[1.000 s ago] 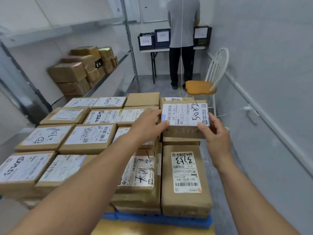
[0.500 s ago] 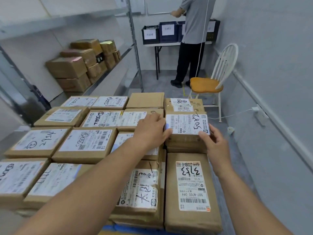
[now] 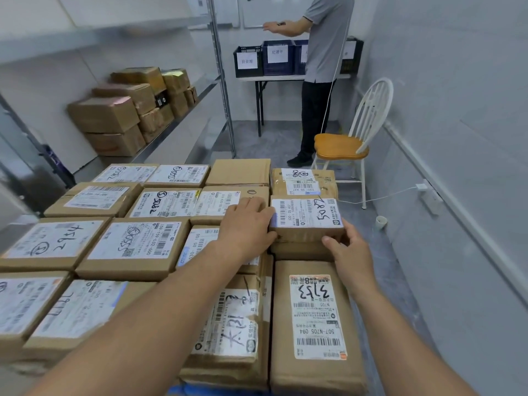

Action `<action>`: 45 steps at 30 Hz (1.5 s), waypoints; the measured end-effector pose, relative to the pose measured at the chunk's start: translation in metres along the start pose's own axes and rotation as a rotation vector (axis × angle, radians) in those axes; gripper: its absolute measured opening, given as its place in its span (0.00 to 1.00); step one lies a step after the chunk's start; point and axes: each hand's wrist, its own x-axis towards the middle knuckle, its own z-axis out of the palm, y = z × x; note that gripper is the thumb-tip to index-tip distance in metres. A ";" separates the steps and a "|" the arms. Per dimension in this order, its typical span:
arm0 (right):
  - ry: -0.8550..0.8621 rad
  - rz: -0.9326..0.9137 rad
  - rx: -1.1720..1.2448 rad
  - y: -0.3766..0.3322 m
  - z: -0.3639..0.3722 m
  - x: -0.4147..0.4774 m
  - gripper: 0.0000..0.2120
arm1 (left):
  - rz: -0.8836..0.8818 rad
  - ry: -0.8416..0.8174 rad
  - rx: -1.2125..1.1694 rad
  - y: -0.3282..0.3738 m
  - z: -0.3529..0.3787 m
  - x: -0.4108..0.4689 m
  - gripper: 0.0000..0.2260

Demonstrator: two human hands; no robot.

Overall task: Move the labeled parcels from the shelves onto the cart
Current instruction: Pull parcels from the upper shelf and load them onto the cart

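Parcel under inspection: the labeled parcel (image 3: 307, 221), a small brown carton lying label up, with barcodes and handwritten digits on the white sticker. Location: on the loaded cart (image 3: 200, 391), right-hand column, top tier, seated on a plain brown carton (image 3: 297, 251). Directly behind it lies a two-label carton (image 3: 304, 181). In front and lower down lies a long parcel (image 3: 314, 324) with a tall label.

Left hand (image 3: 245, 224): palm down, fingers extended and close together over the top of the neighbouring parcel (image 3: 217, 204). The hand's inner edge bears against the labeled parcel's left side. The thumb is concealed beneath the hand, and no curl round the carton is seen.

Right hand (image 3: 347, 250): grips the near right corner. The thumb lies across the near face and the fingers bend up round the right side, tips near the label's edge. The span is narrow and takes in the corner only.

Remaining load: brown cartons in rows cover the cart, most of them label up.

Surroundings: a metal shelf (image 3: 177, 144) at left carries stacked brown boxes (image 3: 114, 118). At the far end a second person (image 3: 323, 52) stands at a folding table (image 3: 274, 78) bearing labelled crates (image 3: 248, 61), one arm raised toward the wall. A white chair (image 3: 343, 147) with an orange seat stands by the right wall. A white cable runs to a wall socket (image 3: 423, 187), and a small white cup (image 3: 381, 222) stands on the floor.
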 end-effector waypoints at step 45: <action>-0.350 -1.316 -0.462 -0.124 0.197 -0.292 0.25 | -0.955 0.372 0.122 -0.105 -0.027 -0.406 0.30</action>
